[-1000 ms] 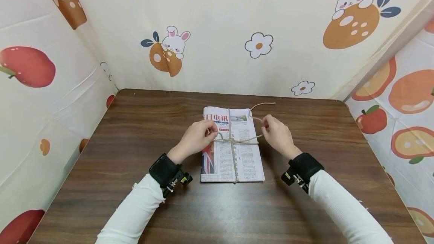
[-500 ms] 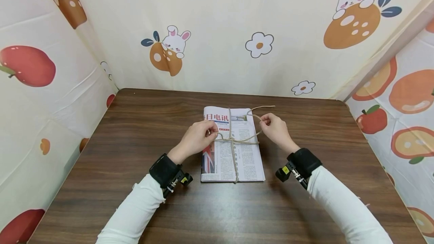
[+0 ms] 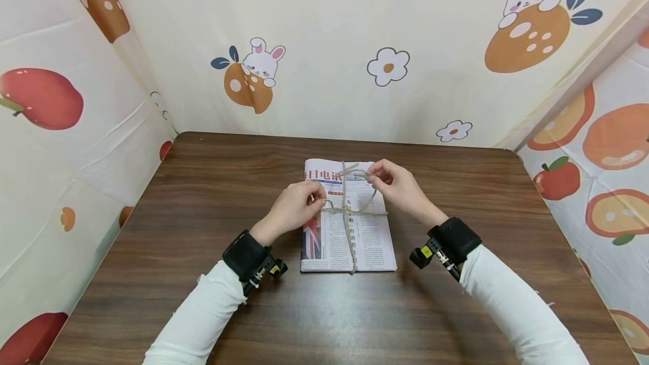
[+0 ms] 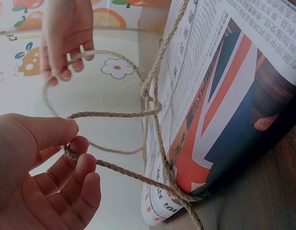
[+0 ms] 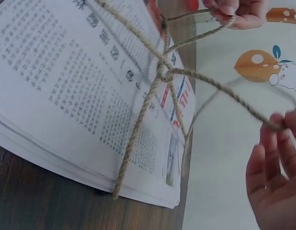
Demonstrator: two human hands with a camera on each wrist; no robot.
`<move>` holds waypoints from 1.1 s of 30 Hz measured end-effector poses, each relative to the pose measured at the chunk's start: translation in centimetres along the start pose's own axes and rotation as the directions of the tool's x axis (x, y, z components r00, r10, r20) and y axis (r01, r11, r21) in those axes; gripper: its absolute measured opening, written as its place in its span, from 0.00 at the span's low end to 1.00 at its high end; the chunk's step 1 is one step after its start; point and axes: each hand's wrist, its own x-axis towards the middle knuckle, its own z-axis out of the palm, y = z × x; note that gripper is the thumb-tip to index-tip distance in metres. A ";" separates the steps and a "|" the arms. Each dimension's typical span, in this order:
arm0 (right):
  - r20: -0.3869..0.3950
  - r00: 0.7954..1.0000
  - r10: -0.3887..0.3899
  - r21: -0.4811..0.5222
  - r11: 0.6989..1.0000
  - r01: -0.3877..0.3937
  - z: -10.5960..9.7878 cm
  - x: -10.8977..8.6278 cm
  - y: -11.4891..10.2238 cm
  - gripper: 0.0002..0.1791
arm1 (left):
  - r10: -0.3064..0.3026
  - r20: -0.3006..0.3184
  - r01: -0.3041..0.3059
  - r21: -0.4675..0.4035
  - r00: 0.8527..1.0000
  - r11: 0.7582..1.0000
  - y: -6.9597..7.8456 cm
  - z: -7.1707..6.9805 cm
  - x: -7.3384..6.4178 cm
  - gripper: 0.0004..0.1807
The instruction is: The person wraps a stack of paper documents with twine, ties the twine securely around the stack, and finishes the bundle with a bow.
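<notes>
A folded stack of newspapers (image 3: 372, 246) lies on the table, bound crosswise by brown twine (image 3: 349, 235) that meets in a knot (image 5: 165, 74) near the middle. Left of the knot, my left hand (image 3: 296, 205) pinches a bight of twine between thumb and fingertips; two strands run from it in the left wrist view. My right hand (image 3: 403, 187), above the stack's upper right corner, pinches the other length of twine (image 5: 229, 93). That length rises from the knot to my right fingertips, and its loose end (image 3: 350, 170) reaches leftward over the top of the papers.
The brown wooden table (image 3: 203, 185) extends around the stack. A pale printed curtain (image 3: 324, 72) stands behind its far edge, with more printed cloth (image 3: 583, 145) at the right and left sides. Each wrist wears a black strap with a small camera.
My right hand has moved left and up, over the stack's corner. The loose twine end has swung from beyond the right edge to across the papers. My left hand has stayed in place.
</notes>
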 end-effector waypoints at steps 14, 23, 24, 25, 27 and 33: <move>0.156 0.987 0.039 -0.159 0.987 -0.014 1.6 -1.1 2.6 0.05 | -0.003 0.027 0.003 0.003 1.000 1.000 0.0 -0.3 0.1 0.03; 0.274 0.962 -0.009 -0.194 0.979 0.064 2.1 -2.0 3.7 0.03 | 0.008 0.054 -0.012 0.069 0.998 0.998 0.0 -0.9 0.5 0.04; 0.275 0.961 -0.021 -0.202 0.976 0.079 2.1 -2.0 3.8 0.04 | 0.012 0.058 -0.018 0.097 0.998 0.995 0.0 -1.0 0.5 0.04; 0.276 0.961 -0.036 -0.205 0.974 0.096 2.1 -2.0 3.9 0.04 | 0.018 0.059 -0.025 0.127 0.998 0.992 -0.1 -1.1 0.5 0.05; 0.268 0.962 -0.062 -0.211 0.970 0.121 2.1 -2.1 3.9 0.04 | 0.032 0.055 -0.042 0.190 0.998 0.981 -0.3 -1.4 0.5 0.05; 0.227 0.970 -0.091 -0.230 0.963 0.144 1.9 -2.3 3.7 0.05 | 0.074 0.028 -0.079 0.366 0.997 0.927 -0.8 -2.5 0.5 0.04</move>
